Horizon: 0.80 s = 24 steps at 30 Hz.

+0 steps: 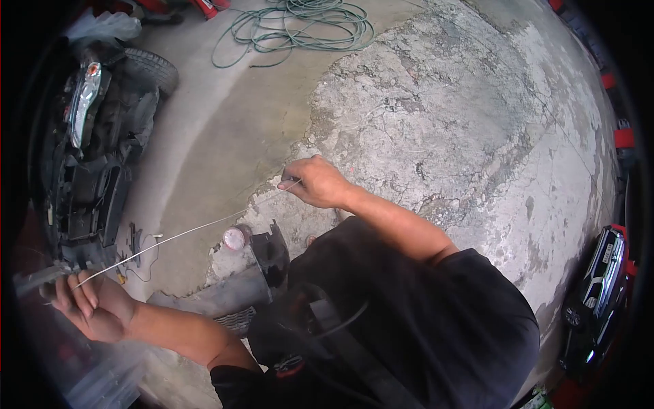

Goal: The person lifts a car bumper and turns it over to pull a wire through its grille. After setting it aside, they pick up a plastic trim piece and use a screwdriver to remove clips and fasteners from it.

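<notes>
A thin white wire [178, 234] runs in a nearly straight slanting line between my two hands. My left hand [99, 308], at the lower left, has its fingers closed on one end of the wire. Near the middle of the view, my right hand [317, 181] pinches the other end between thumb and fingers, above the rough concrete. Below the wire, between my arms, stands a small round can [235, 238] beside a curved black plastic part [271, 253].
On the left is a car's front end with a headlight [86, 102] and a tyre [151, 70]. A coiled green hose [300, 27] lies on the floor ahead. Cracked concrete [422, 102] spreads to the right, where a black car [598, 283] stands.
</notes>
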### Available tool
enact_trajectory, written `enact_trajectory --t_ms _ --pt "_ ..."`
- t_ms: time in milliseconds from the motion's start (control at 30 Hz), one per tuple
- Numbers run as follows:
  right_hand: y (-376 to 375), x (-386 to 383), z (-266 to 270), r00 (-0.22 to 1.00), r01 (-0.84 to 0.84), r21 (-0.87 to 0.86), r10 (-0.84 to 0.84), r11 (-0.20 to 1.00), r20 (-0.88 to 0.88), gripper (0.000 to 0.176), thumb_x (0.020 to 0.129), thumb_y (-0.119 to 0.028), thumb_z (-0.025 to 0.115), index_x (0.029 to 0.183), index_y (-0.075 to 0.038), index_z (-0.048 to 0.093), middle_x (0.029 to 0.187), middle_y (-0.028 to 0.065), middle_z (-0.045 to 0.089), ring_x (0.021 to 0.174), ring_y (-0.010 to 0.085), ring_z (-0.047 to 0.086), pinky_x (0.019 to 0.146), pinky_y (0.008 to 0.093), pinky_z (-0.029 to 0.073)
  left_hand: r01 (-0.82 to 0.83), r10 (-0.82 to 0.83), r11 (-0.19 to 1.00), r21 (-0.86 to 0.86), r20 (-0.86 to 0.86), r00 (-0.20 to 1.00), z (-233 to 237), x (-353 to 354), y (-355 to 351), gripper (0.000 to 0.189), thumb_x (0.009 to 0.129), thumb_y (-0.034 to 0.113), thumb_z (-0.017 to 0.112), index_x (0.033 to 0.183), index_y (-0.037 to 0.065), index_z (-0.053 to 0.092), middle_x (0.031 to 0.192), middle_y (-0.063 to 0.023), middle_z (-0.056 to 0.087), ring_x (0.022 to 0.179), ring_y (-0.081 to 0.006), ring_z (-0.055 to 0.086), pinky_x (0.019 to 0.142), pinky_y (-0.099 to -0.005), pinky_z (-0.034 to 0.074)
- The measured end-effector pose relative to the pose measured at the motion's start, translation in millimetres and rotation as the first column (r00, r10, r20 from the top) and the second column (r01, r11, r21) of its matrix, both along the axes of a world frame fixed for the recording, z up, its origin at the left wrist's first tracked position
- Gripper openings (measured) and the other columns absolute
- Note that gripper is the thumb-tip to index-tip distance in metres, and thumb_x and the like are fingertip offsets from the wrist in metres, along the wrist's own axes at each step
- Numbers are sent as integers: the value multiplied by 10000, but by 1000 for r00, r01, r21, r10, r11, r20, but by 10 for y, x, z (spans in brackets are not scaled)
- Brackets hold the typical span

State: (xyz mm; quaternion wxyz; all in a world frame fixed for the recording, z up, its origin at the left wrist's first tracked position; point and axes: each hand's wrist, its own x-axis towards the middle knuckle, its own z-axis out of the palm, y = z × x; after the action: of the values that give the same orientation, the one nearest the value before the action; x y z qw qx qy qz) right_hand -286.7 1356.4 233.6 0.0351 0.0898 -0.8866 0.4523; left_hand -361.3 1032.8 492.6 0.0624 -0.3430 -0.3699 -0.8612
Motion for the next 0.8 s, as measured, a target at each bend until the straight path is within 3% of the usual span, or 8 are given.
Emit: enact_trajectory --t_ms 33,200,367,500,600,667,733,800 --pt "78 -27 -191 994 98 28 -97 995 -56 291 934 -328 612 909 -39 638 842 162 647 830 398 621 746 486 476 6 -12 985 171 32 999 249 39 -242 113 978 27 421 1032 -27 504 821 -52 484 615 -133 453 602 -278 406" --pt "565 -130 -893 899 437 62 -434 897 -50 326 922 -347 625 901 -24 660 865 172 648 871 373 617 779 460 475 -550 562 825 130 -296 772 1398 285 -1162 174 947 33 457 1073 -4 571 905 -63 602 694 -180 548 657 -293 458" --pt "774 -46 -1654 895 363 143 -387 921 222 385 935 -402 577 897 -28 660 912 189 662 921 390 621 839 479 461 -956 812 293 27 -535 234 2167 560 -1075 233 947 101 524 1161 20 564 879 -75 624 685 -178 580 640 -292 493" --pt "771 291 -1893 921 35 398 -184 917 344 379 936 -415 548 898 -57 667 958 170 673 973 359 637 940 550 416 -988 743 -154 -15 -661 -105 2472 532 -1082 309 947 156 577 1232 39 558 857 -85 642 677 -176 606 627 -292 521" --pt "716 490 -1744 928 -133 449 -48 884 369 313 904 -369 581 887 -71 676 968 138 675 999 330 637 1006 552 392 -928 643 -370 -37 -732 -227 2639 409 -1263 373 947 197 617 1285 54 553 841 -93 656 672 -175 625 617 -291 542" --pt "695 622 -1719 938 -324 430 226 843 264 275 877 -332 618 860 -65 682 952 110 676 1051 300 615 1074 542 344 -871 541 -490 -21 -792 -285 2736 272 -1563 387 951 259 617 1275 52 571 908 -126 659 755 -224 632 683 -342 534" --pt "740 690 -1527 928 -359 461 260 812 265 260 850 -315 648 831 -58 684 1091 117 647 1172 291 548 1104 507 330 -780 305 -617 107 -881 -362 2889 57 -2320 411 959 356 588 1220 39 610 1053 -188 657 926 -322 633 821 -444 503" --pt "871 794 -1484 986 -158 568 157 808 52 272 855 -315 648 847 -48 697 1285 148 554 1274 309 467 1126 453 327 -708 143 -682 183 -916 -375 2891 -161 -2839 428 962 390 579 1187 30 633 1123 -217 657 1008 -374 633 887 -494 489"
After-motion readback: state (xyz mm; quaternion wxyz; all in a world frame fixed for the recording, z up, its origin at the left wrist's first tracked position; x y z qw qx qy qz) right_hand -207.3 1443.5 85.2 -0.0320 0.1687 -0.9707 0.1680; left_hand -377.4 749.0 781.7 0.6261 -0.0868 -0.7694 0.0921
